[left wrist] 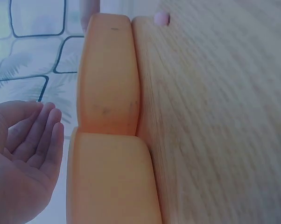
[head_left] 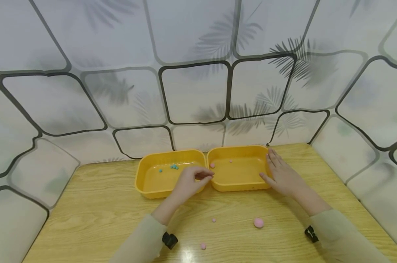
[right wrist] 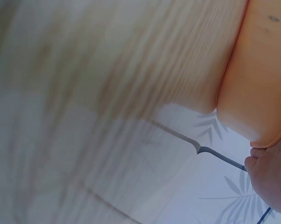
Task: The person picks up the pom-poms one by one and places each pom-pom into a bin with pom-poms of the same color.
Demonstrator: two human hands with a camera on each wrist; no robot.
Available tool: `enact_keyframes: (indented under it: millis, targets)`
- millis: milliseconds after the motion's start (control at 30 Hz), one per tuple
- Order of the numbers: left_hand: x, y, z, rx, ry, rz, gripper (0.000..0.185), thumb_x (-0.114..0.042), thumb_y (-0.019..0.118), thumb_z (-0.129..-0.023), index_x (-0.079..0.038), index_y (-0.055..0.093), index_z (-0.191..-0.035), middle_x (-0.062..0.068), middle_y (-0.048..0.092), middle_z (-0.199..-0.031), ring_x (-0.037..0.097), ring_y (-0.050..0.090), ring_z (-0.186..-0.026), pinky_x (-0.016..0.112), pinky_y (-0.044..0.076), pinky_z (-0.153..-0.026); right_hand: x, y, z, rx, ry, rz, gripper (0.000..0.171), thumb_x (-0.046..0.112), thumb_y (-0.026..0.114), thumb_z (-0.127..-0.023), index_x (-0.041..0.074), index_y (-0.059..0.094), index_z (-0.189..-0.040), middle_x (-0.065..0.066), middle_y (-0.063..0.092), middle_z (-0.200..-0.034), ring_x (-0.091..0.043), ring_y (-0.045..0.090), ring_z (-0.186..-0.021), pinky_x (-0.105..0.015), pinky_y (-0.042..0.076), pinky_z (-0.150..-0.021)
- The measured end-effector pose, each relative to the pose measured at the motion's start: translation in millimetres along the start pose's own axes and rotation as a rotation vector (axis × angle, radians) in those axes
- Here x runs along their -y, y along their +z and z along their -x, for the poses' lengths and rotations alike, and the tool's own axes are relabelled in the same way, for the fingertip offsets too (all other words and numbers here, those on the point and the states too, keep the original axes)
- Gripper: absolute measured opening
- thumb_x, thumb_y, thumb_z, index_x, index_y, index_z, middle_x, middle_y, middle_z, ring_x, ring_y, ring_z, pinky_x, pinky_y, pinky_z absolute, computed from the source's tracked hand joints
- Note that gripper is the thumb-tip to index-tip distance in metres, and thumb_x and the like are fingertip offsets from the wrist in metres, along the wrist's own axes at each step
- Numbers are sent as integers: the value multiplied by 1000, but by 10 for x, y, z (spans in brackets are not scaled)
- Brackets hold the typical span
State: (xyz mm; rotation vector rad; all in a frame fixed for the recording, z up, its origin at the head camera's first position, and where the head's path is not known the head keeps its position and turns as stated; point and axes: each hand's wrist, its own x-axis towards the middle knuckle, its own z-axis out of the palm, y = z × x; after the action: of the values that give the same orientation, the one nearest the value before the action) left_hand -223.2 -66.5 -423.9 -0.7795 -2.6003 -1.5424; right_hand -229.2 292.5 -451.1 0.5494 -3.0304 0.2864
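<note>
Two yellow plastic trays stand side by side: the left tray (head_left: 149,188) and the right tray (head_left: 239,187). My left hand (head_left: 192,180) hovers over the left tray's right end, fingers gently bent and thumb near the index fingertip. In the left wrist view nothing shows between those fingers (left wrist: 33,140). Just past the fingertips, a pink ball (head_left: 212,165) lies inside the right tray, with a smaller pink ball (head_left: 230,160) farther back. My right hand (head_left: 284,177) rests on the right tray's right rim, fingers straight along it and thumb reaching over the inside. Several small teal balls (head_left: 174,166) lie in the left tray.
On the wooden table (head_left: 96,212) in front of the trays lie a large pink ball (head_left: 259,223), a small one (head_left: 214,220) and another pink ball (head_left: 203,246). Patterned cloth walls (head_left: 195,95) enclose the table at the back and sides.
</note>
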Motion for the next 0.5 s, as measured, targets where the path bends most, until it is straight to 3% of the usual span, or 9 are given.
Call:
enact_keyframes:
  millis: [267, 500]
  targets:
    - [16, -63, 249, 7, 49, 23, 13, -5, 74, -99, 0, 81, -108, 14, 82, -105, 26, 77, -93, 22, 62, -83, 13, -12, 10, 3, 0, -22, 89, 49, 46, -112, -20, 18, -160, -37, 4, -173, -53, 9, -162, -64, 17, -132]
    - [59, -17, 440, 5, 73, 59, 12, -3, 74, -98, 1, 80, -107, 16, 82, -104, 24, 78, -91, 22, 63, -82, 21, -12, 18, 4, 2, -30, 89, 49, 46, -112, -20, 17, -160, -37, 4, -173, -53, 8, -162, -63, 16, -133]
